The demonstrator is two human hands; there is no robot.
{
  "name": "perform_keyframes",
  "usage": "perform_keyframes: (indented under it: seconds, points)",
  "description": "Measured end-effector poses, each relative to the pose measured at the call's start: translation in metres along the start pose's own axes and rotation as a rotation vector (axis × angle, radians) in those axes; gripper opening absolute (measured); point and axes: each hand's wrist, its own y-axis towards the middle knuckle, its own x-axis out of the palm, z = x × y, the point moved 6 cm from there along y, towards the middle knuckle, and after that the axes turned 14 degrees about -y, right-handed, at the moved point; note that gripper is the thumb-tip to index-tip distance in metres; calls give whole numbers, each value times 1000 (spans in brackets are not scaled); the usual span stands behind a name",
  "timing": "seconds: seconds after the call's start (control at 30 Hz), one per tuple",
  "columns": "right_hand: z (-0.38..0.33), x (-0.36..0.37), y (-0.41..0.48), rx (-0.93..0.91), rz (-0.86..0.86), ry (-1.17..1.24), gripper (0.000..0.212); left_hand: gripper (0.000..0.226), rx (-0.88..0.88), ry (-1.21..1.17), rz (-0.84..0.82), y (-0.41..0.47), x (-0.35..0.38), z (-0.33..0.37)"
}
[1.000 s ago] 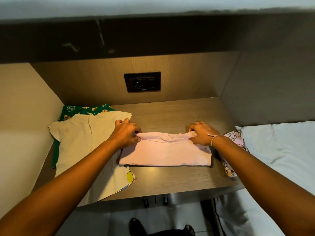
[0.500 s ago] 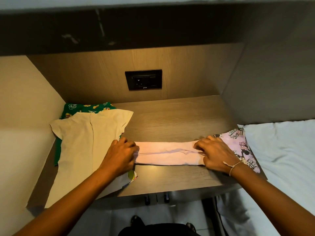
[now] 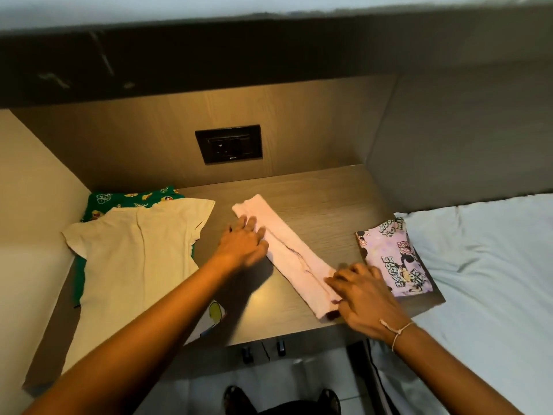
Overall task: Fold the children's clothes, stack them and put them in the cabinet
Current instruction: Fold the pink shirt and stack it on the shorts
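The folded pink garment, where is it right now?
In the head view, the pink garment lies diagonally mid-desk, between the cream shirt and the lilac cartoon-print cloth, under both hands.

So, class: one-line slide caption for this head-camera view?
Both hands press a folded pink garment flat on the wooden shelf.

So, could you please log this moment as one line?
stage: folding | left hand: flat on pink garment | right hand: pressing its near end | garment: narrow strip, diagonal on shelf
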Motion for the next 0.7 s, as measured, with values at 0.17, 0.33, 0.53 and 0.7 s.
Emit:
perform_keyframes:
  seconds: [0.17, 0.33, 0.53, 0.7]
  points:
    - [-53, 0, -13, -6, 49, 215, 53, 54, 0, 53, -52, 48, -15, 11]
    - [-66, 3, -13, 13, 125, 304, 57, 64, 156, -47, 81, 19, -10, 23]
    - [-64, 31, -15, -141, 21, 147, 79, 80, 552, -196, 46, -105, 63, 24]
    - [-63, 30, -19, -174, 175, 168, 55, 59, 566, -165, 217, -135, 83, 28]
